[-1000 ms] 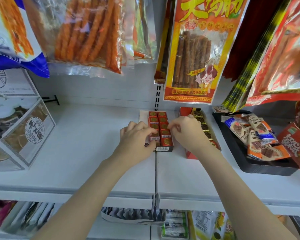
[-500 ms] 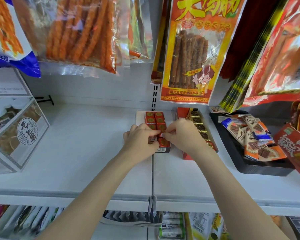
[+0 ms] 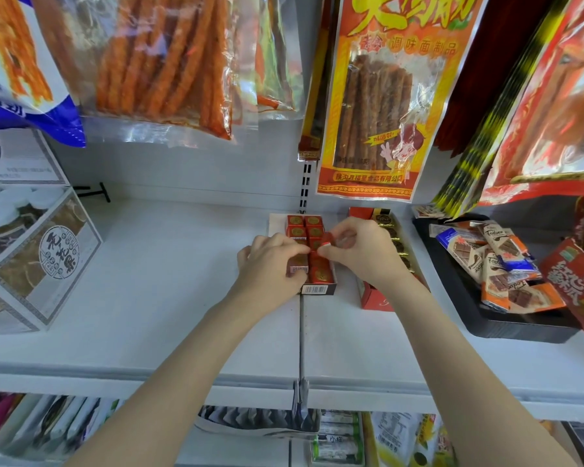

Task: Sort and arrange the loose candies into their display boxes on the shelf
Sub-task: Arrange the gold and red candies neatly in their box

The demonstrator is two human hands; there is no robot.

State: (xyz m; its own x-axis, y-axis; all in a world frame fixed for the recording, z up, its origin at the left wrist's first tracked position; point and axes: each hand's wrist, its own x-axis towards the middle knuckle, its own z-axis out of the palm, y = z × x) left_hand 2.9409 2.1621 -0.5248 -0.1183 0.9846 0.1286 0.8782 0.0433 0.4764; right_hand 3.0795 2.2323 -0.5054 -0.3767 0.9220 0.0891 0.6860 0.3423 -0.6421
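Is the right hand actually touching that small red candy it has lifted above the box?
Touching. The head view shows the right hand pinching the red candy between thumb and fingertips, above the candy box.

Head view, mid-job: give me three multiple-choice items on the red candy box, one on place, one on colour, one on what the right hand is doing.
1. Where does the small open display box of red square candies sit?
A. On the white shelf, left of the red box of gold-wrapped candies
B. Inside the black tray
C. On the shelf below

2. What colour are the wrappers of the square candies in that box?
A. Blue
B. Red with a gold mark
C. Green

3. What is the right hand doing?
A. Lying flat on the shelf
B. Gripping a hanging snack bag
C. Pinching one red candy above the box

Answers: 1 A, it stands on the white shelf beside the red box of gold-wrapped candies. 2 B, the visible rows are red with gold. 3 C, thumb and fingertips hold a red piece over the rows.
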